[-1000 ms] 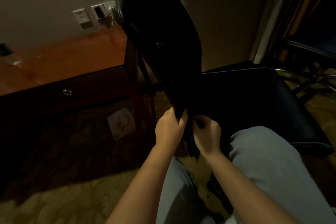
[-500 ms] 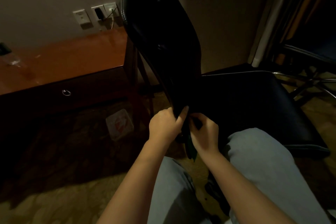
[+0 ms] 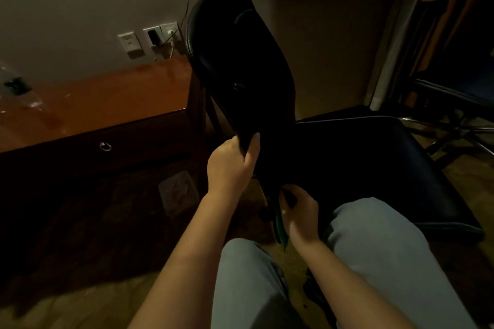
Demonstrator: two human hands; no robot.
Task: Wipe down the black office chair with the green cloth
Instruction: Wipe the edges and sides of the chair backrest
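Note:
The black office chair (image 3: 240, 67) fills the middle of the head view, its backrest rising toward the upper left and its seat (image 3: 374, 163) stretching right. My left hand (image 3: 231, 165) grips the lower edge of the backrest, thumb on the front face. My right hand (image 3: 300, 211) is lower, at the joint of backrest and seat, its fingers curled round the green cloth (image 3: 280, 230), of which only a dark green strip hangs below the hand. The room is dim and most of the cloth is hidden.
A wooden desk (image 3: 88, 104) with a ring-pull drawer stands at left, under wall sockets (image 3: 149, 40). A white packet (image 3: 177, 192) lies on the carpet by the desk. Another chair with a chrome base (image 3: 451, 125) is at right. My knees in grey trousers (image 3: 379, 248) are below.
My left hand has slid up the backrest's edge while my right hand has dropped lower with the cloth; the two hands, close together before, are now apart.

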